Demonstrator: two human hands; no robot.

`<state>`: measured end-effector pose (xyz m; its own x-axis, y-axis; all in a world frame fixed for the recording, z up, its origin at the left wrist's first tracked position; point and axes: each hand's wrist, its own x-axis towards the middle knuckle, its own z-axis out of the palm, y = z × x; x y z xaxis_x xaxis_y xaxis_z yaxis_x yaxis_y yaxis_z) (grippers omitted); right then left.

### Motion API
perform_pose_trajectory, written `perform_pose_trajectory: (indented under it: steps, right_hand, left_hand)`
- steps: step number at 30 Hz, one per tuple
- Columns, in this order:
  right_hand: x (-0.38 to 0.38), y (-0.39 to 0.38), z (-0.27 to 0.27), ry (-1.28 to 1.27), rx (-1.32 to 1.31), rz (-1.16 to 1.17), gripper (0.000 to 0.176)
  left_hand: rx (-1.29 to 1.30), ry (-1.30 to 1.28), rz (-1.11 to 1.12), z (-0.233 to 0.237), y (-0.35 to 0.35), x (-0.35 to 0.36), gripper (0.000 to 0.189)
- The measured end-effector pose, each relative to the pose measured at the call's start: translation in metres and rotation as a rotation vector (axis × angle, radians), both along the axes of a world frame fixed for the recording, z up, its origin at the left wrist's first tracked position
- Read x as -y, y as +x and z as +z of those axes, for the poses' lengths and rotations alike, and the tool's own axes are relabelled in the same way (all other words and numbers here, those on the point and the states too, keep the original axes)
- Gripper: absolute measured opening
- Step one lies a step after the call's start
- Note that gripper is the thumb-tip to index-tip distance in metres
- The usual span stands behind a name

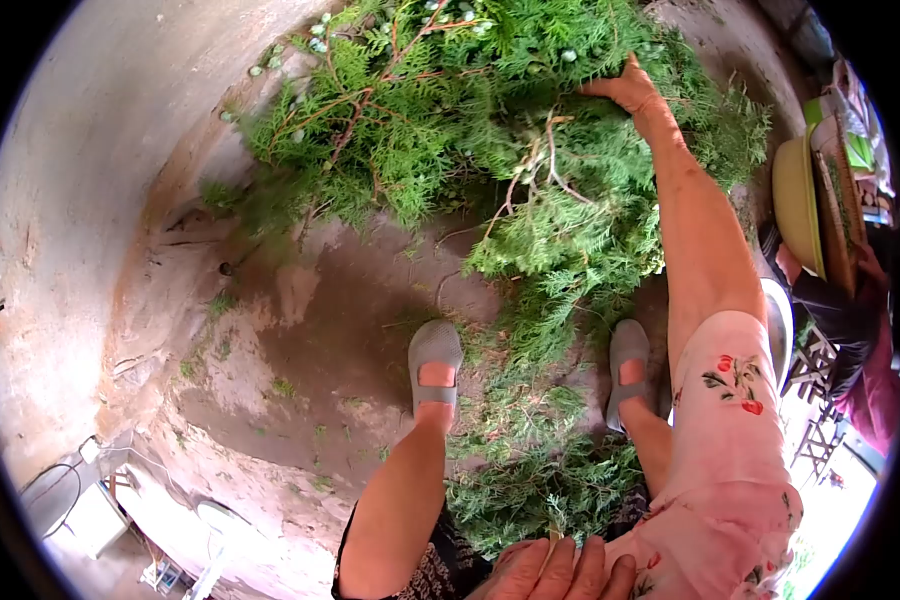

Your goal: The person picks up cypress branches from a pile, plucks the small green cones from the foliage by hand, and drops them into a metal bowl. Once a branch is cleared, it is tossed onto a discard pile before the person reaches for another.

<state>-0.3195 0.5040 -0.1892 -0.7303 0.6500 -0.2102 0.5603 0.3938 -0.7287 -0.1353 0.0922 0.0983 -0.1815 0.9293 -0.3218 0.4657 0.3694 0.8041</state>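
Green conifer branches point(410, 130) with pale cones lie heaped on the ground at the top. My right hand point(632, 88) reaches onto the right part of this heap, thumb and a finger spread apart; its other fingers are partly hidden. Near my lap, at the bottom edge, my left hand point(555, 572) has its fingers curled together round the stem end of a bunch of green sprigs point(545, 490). The palm is out of sight. Loose sprigs point(530, 410) trail on the ground between my feet.
My grey shoes point(436, 352) stand on the dirt floor point(340, 330). A pale wall point(80, 150) curves along the left. At the right, another person's hand point(872, 268) is at a woven tray point(838, 205) beside a yellow basin point(796, 205). A white appliance stands lower left.
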Motion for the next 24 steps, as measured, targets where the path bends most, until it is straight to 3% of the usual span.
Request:
perform_pose_trajectory:
  steps: [3,5,9,11,19,21,24]
  right_hand:
    - [0.025,0.017,0.011,-0.170,-0.069,0.044,0.112]
    - [0.034,0.028,-0.004,0.086,0.042,0.064,0.097]
    - [0.090,0.072,-0.037,0.201,0.186,0.076,0.071]
    - [0.134,0.089,-0.012,0.230,0.281,0.018,0.065]
    - [0.226,0.116,0.036,0.101,0.306,0.327,0.093]
    - [0.233,0.118,0.056,-0.029,0.273,0.413,0.095]
    - [0.230,0.125,0.043,-0.101,0.155,0.478,0.110]
  left_hand:
    - [-0.011,0.018,0.021,0.003,0.005,0.000,0.046]
    - [-0.014,0.026,0.056,0.003,0.013,0.002,0.046]
    - [-0.076,0.027,-0.039,0.005,0.028,0.002,0.043]
    - [-0.227,0.076,0.048,0.004,0.035,-0.003,0.038]
    - [-0.333,0.249,0.045,-0.004,0.042,-0.004,0.034]
    - [-0.318,0.262,0.064,-0.005,0.043,-0.004,0.034]
    - [-0.381,0.265,-0.011,-0.007,0.042,-0.005,0.036]
